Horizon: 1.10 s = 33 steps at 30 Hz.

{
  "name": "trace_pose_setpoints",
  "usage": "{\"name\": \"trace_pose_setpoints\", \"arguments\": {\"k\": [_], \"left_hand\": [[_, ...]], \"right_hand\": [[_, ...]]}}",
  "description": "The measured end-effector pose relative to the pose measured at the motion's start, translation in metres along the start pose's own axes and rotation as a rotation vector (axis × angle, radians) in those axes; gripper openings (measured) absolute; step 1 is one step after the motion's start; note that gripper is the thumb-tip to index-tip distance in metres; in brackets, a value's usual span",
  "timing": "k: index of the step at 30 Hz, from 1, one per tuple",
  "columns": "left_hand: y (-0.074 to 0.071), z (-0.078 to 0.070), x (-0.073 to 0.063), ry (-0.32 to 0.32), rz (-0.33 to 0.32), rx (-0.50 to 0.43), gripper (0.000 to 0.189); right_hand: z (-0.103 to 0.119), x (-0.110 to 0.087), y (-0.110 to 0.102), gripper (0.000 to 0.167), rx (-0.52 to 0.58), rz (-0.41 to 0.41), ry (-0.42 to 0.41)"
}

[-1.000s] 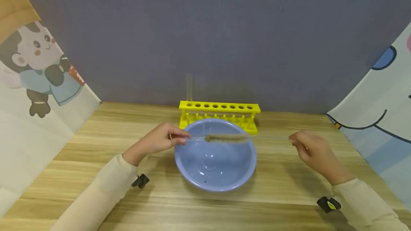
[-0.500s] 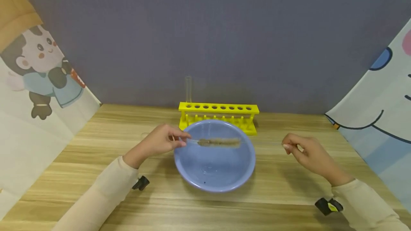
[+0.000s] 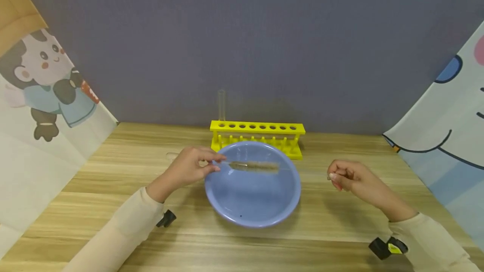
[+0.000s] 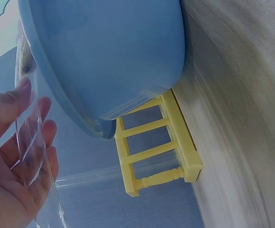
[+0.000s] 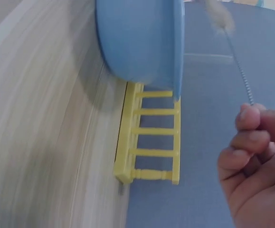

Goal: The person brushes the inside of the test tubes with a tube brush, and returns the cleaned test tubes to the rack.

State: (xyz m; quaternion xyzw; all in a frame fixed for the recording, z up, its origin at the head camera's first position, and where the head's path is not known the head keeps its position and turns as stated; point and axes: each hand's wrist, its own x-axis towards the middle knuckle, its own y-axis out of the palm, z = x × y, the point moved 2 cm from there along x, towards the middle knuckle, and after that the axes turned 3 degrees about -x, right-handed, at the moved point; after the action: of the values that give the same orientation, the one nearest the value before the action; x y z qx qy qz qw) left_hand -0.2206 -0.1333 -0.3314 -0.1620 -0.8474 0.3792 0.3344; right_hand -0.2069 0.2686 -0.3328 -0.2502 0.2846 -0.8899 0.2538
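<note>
My left hand [image 3: 190, 165] pinches a clear glass test tube [image 4: 35, 142] between thumb and fingers, lying roughly level at the basin's left rim. The tube's far end shows left of that hand. Over the blue basin [image 3: 251, 200], the tan bristles of a test tube brush [image 3: 261, 166] lie in line with the tube. Their left part looks darker and sits inside the glass. My right hand [image 3: 355, 179], to the right of the basin, grips the brush's thin twisted wire [image 5: 241, 73] near its end with thumb and curled fingers.
Behind the basin stands a yellow test tube rack [image 3: 261, 127], its front partly hidden by the basin. Another test tube [image 3: 222, 106] stands upright in its leftmost hole. All stand on a wood-grain table [image 3: 151, 238] before a grey wall [image 3: 249, 45].
My right hand has moved left and slightly toward me, and the bristles have shifted left, deeper into the test tube. The left hand stays almost in place.
</note>
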Motion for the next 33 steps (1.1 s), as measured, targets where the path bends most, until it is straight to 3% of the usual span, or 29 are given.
{"name": "trace_pose_setpoints", "arguments": {"k": [4,16,21,24,33], "left_hand": [[0.001,0.001,0.0,0.041,-0.036,0.038,0.027],[0.004,0.002,0.001,0.108,-0.064,0.057,0.029],[0.005,0.002,0.001,0.116,-0.064,0.071,0.03],[0.005,0.001,0.001,0.12,-0.069,0.073,0.031],[0.006,0.0,0.0,0.095,-0.048,0.065,0.03]], "right_hand": [[0.004,0.003,0.002,0.015,0.06,0.058,0.071],[0.002,0.007,0.008,0.02,0.428,0.307,0.204],[0.003,0.009,0.01,0.024,0.566,0.397,0.211],[0.004,0.009,0.012,0.023,0.547,0.384,0.193],[0.008,0.009,0.018,0.016,0.328,0.246,0.118]]}}
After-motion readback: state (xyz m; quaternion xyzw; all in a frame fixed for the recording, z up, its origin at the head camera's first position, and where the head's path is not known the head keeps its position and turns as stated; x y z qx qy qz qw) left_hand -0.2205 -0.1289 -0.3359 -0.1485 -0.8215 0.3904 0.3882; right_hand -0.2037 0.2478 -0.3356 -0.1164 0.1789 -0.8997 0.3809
